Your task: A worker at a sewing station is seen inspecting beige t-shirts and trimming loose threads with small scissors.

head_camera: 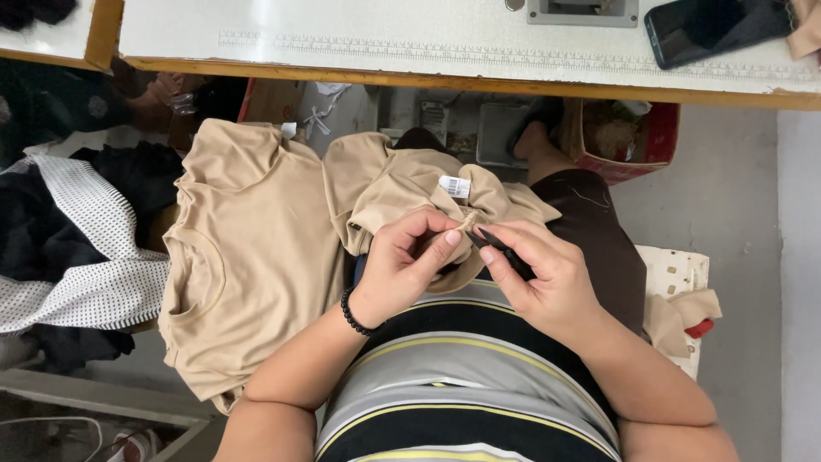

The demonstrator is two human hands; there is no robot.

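Seated below the white tabletop (pixel 428 43), my left hand (pixel 402 265) pinches a fold of the tan garment (pixel 385 184) on my lap, holding it taut, while my right hand (pixel 547 278) grips small dark snips (pixel 505 250) against it.

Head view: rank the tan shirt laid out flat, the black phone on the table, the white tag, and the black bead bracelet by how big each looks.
1. Tan shirt
2. Black phone
3. Black bead bracelet
4. White tag

The last two look close; the bracelet sits nearer the camera, so that order is unsure.
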